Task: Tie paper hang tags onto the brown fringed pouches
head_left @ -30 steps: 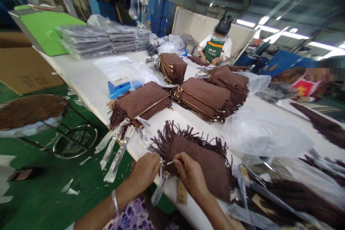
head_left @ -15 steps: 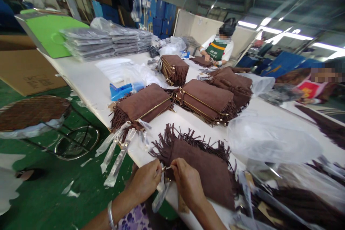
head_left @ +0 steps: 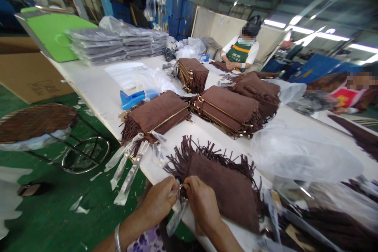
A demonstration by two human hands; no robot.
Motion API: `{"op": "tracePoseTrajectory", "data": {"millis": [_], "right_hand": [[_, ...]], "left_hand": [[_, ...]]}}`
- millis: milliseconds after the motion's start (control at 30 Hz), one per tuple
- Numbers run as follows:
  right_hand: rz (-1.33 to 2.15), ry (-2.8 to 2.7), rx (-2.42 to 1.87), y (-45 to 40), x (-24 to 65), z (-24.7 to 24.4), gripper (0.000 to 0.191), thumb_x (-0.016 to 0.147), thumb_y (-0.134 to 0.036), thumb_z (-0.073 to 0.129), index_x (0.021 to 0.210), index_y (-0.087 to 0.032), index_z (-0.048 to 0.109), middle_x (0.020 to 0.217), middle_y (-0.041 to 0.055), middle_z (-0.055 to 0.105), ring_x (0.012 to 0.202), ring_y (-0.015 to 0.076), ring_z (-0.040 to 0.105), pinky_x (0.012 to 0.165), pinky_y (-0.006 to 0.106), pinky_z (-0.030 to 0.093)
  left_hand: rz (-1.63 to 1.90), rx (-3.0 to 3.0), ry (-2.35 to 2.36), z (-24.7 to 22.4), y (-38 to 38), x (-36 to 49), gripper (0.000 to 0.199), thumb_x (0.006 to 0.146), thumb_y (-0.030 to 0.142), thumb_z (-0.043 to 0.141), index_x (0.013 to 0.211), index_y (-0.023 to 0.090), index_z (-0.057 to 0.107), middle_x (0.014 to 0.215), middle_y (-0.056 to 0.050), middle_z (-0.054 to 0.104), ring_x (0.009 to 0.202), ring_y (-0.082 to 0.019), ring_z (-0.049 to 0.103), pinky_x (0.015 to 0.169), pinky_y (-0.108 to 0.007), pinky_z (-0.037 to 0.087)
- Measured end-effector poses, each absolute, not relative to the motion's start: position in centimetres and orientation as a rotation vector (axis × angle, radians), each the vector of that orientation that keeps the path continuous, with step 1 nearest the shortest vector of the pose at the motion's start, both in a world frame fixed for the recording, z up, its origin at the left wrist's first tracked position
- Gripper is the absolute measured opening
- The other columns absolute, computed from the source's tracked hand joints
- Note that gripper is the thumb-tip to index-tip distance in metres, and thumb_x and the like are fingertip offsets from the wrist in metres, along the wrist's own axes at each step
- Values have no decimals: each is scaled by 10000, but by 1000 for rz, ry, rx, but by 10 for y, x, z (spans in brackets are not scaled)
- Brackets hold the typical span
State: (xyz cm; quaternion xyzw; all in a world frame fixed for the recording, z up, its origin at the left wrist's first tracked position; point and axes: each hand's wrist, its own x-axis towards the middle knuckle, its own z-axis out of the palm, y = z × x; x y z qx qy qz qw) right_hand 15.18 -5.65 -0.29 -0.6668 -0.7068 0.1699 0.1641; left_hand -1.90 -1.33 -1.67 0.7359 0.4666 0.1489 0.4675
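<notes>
A brown fringed bag lies flat near the table's edge, its fringe spread toward the far side. At its near left corner, my left hand is closed in a pinch on a small metal clasp. My right hand is closed as well, its fingertips pressed at the same metal piece from the right. The fingers partly hide the clasp. A clear plastic-wrapped strip hangs below the hands.
Stacked brown fringed bags stand beyond, with another stack beside them. Clear plastic bags lie to the right. A blue tape dispenser sits at left. A co-worker stands across the table; a stool is at left.
My right hand has moved slightly left, closer to my left hand at the clasp. The bag stays in place. Across the table, the co-worker's hands have come together.
</notes>
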Motion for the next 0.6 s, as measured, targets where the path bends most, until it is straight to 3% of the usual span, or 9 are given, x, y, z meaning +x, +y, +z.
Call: {"op": "tracePoseTrajectory", "data": {"millis": [167, 333, 600], "right_hand": [[558, -1939, -1913, -57, 152, -10, 171, 987, -153, 465, 906, -208, 605, 901, 23, 593, 728, 142, 596, 638, 244, 368], [674, -1822, -1837, -58, 156, -18, 167, 967, -143, 486, 898, -206, 624, 917, 21, 582, 750, 129, 596, 693, 218, 404], [743, -1757, -1764, -60, 159, -23, 186, 964, -156, 475, 902, -219, 639, 922, 12, 584, 750, 124, 593, 697, 211, 410]], "left_hand": [[392, 1561, 1119, -21, -5, -12, 294, 917, 404, 378, 765, 200, 525, 706, 2, 547, 709, -180, 515, 652, -287, 349], [438, 1412, 1131, -33, 0, -7, 184, 795, 306, 506, 909, 182, 581, 740, 5, 599, 689, -170, 539, 630, -262, 372], [338, 1495, 1083, -35, 7, -4, 260, 698, 194, 461, 813, 158, 691, 657, 0, 602, 582, -149, 504, 550, -247, 323]]}}
